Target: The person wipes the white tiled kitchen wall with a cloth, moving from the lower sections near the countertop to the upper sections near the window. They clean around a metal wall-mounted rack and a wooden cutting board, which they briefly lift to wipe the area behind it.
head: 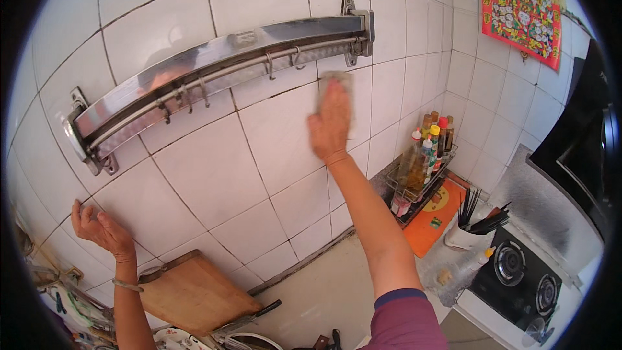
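My right hand (pixel 332 124) is flat against a white tiled wall (pixel 272 141), pressing a pale cloth (pixel 344 80) onto it. Motion blurs both the hand and the cloth. Just above them runs a shiny metal wall rack (pixel 218 56) with a rail and several hooks (pixel 269 65). My left hand (pixel 103 231) is raised near the wall at the lower left, below the rack's left end. Its fingers are loosely curled and apart, with nothing in them. A bangle (pixel 127 285) circles the left wrist.
A wooden cutting board (pixel 199 296) leans on the wall above the countertop (pixel 320 284). To the right stand a wire rack of bottles (pixel 427 155), an orange board (pixel 432 218), a chopstick holder (pixel 461 237) and a gas stove (pixel 515 272). A dark range hood (pixel 573 155) juts out above.
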Available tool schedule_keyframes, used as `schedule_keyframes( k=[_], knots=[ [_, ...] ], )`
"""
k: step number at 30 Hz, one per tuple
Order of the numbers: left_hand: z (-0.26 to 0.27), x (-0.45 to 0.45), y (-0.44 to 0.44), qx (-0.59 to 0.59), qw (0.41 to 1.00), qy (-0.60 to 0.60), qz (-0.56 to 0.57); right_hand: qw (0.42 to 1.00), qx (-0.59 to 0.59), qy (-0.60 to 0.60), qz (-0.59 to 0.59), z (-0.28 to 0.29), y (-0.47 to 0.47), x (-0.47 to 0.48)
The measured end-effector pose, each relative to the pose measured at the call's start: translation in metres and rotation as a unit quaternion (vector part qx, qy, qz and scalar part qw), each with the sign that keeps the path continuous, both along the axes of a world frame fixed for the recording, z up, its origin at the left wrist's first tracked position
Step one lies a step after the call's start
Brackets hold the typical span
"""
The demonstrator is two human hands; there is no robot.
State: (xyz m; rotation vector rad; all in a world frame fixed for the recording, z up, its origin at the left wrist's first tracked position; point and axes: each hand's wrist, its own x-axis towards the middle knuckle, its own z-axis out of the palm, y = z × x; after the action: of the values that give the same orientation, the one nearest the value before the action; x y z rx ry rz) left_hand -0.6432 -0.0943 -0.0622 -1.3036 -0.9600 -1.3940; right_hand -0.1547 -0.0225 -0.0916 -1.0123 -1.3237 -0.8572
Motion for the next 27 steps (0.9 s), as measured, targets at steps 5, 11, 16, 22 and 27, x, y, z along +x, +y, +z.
schedule_keyframes(
  k=[5, 11, 16, 22, 27],
  knots=[
    [-0.003, 0.006, 0.003, -0.015, 1.000, -0.012, 0.023, 0.976, -0.017, 0.214, -0.030, -0.018, 0.024, 0.070],
    [0.001, -0.003, 0.001, 0.004, 0.996, 0.026, 0.082, 0.891, -0.041, 0.451, -0.030, -0.059, 0.040, 0.108],
    [0.000, 0.008, 0.006, 0.026, 1.000, 0.010, -0.005, 0.819, -0.069, 0.569, -0.017, -0.077, 0.023, 0.030],
    [0.003, 0.006, 0.000, 0.028, 1.000, 0.014, 0.002, 0.962, 0.001, 0.273, -0.023, -0.017, -0.007, -0.128],
    [0.001, 0.004, -0.002, 0.020, 0.999, -0.018, -0.027, 0.998, 0.026, 0.030, 0.045, 0.032, -0.037, -0.236]
  ],
)
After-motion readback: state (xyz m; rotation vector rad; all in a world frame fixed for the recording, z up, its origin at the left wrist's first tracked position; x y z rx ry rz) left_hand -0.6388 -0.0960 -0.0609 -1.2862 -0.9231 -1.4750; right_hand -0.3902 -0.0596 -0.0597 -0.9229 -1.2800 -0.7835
